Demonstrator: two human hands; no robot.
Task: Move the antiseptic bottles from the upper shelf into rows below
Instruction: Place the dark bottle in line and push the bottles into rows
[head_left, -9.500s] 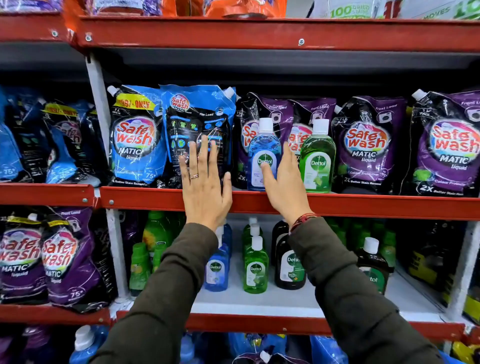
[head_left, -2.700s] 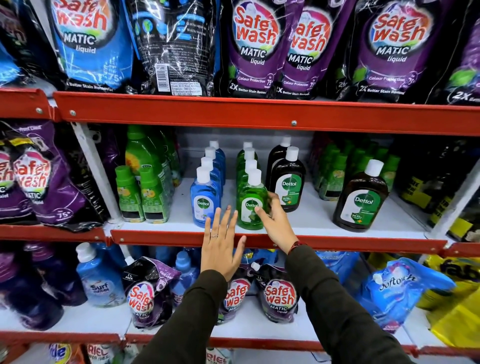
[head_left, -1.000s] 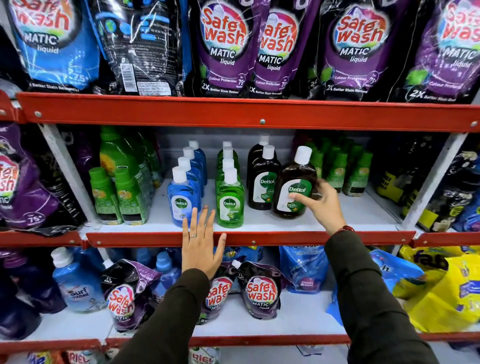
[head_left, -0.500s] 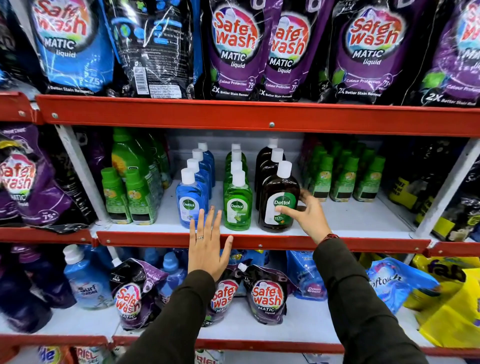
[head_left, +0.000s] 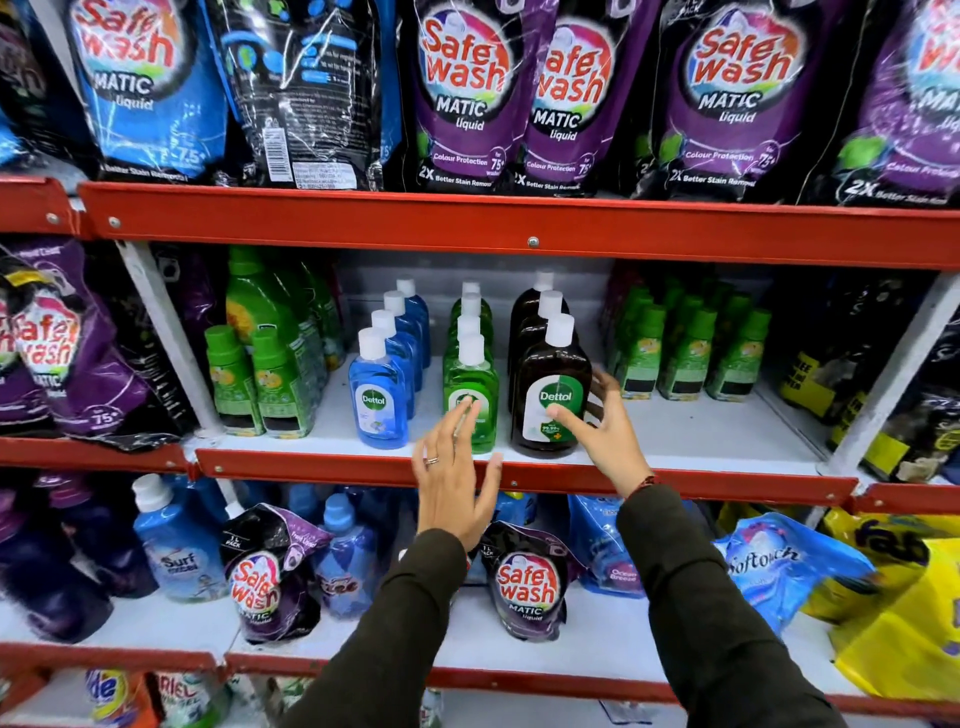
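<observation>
Middle shelf (head_left: 701, 431): blue Dettol row (head_left: 379, 400), green Dettol row (head_left: 475, 379), brown Dettol row (head_left: 550, 395), each front to back. Left hand (head_left: 454, 478) spread flat, empty, before the green front bottle. Right hand (head_left: 602, 421) splayed around the brown front bottle; grip unclear.

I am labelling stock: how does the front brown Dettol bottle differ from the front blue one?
The brown Dettol bottle is dark, larger and touched by the right hand; the blue Dettol bottle is pale, smaller and untouched. Both stand upright with white caps, each heading its row at the shelf's front edge.
</observation>
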